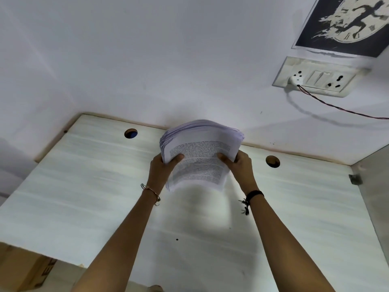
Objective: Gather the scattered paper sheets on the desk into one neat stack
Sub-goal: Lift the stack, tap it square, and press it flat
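Note:
A thick stack of printed paper sheets stands upright on its lower edge over the white desk, near the back wall. My left hand grips its left side with the thumb across the printed front page. My right hand grips its right side the same way. The upper part of the stack bows back toward the wall, and the sheet edges at the top are slightly fanned. No loose sheets lie elsewhere on the desk.
Two round cable holes sit near the desk's back edge. A wall socket panel with a plugged wire is at upper right, below a dark poster. A cardboard box shows under the desk's front left.

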Tool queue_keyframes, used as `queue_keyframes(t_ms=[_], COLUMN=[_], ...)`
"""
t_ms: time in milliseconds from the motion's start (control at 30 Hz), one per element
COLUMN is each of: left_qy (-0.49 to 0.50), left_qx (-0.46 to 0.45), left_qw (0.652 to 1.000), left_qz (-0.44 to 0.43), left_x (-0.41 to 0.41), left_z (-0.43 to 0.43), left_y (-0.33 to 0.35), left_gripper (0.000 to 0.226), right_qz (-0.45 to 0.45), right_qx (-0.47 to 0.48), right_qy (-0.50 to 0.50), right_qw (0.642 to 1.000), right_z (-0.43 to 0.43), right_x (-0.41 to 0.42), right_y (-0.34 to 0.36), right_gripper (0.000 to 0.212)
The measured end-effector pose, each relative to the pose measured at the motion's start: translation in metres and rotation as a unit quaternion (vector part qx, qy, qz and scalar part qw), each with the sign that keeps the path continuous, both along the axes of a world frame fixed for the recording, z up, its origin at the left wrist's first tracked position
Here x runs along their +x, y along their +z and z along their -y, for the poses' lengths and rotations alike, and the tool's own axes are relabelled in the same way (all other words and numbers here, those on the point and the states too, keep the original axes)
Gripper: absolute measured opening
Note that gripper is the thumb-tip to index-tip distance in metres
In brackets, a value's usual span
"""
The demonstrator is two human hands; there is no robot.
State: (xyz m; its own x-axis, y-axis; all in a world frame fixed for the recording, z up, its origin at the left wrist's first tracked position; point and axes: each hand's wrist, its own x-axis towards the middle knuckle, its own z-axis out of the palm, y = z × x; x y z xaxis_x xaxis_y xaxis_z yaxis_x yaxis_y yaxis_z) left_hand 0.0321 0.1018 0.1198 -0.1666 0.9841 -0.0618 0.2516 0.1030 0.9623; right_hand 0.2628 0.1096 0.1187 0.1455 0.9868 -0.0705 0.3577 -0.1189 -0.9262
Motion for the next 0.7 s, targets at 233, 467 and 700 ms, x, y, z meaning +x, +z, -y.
queue_keyframes(t_ms=[233, 467, 700], left_qy=[-0.028, -0.041, -0.138], left_qx=[-0.103, -0.139, -0.062], left_qw=[0.994, 0.989, 0.982], left_qz=[0.029, 0.017, 0.114], left_x=[-0.007, -0.005, -0.039], left_z=[0.006, 0.004, -0.023], left_y=[-0.028, -0.026, 0.024], left_gripper=[0.056, 0.049, 0.051], right_qz=[-0.002, 0.022, 0.180], right_qx=[-0.084, -0.129, -0.055], right_qy=[0.025, 0.019, 0.081], right_qw=[0.996, 0.991, 0.979], right_z=[0.009, 0.012, -0.017], right_x=[-0.002, -0.005, 0.009], right_y=[-0.010, -0.029, 0.000], right_gripper=[0.043, 0.037, 0.050])
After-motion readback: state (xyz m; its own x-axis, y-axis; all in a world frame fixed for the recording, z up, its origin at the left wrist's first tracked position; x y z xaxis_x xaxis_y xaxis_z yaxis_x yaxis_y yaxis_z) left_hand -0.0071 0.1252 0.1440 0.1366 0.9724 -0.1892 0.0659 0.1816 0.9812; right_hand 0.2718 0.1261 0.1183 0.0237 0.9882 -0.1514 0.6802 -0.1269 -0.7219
